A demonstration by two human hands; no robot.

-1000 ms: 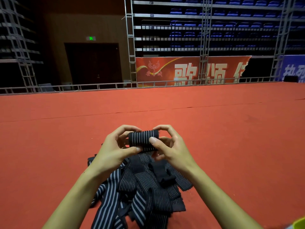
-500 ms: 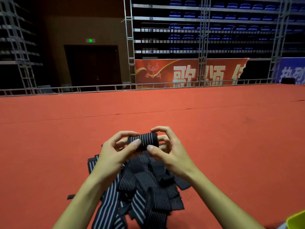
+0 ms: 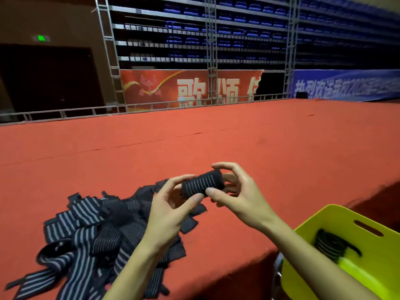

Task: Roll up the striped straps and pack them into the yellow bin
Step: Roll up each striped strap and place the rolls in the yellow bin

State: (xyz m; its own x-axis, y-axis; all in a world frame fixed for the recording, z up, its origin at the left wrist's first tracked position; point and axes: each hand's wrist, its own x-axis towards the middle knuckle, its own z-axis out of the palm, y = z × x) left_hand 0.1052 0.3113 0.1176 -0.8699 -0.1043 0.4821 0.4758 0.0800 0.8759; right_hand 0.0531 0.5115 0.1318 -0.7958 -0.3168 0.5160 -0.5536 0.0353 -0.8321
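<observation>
I see my left hand (image 3: 171, 213) and right hand (image 3: 240, 195) both curled round the rolled strap (image 3: 202, 184), held up over the red surface (image 3: 216, 144). Loose straps (image 3: 91, 232) pile near its front edge. The yellow bin (image 3: 346, 221) sits past its right corner.

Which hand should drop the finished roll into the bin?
Right, probably. The right hand already holds the rolled strap at its right end, and the yellow bin sits low on that same side, off the table edge. The left hand would have to cross over.
</observation>
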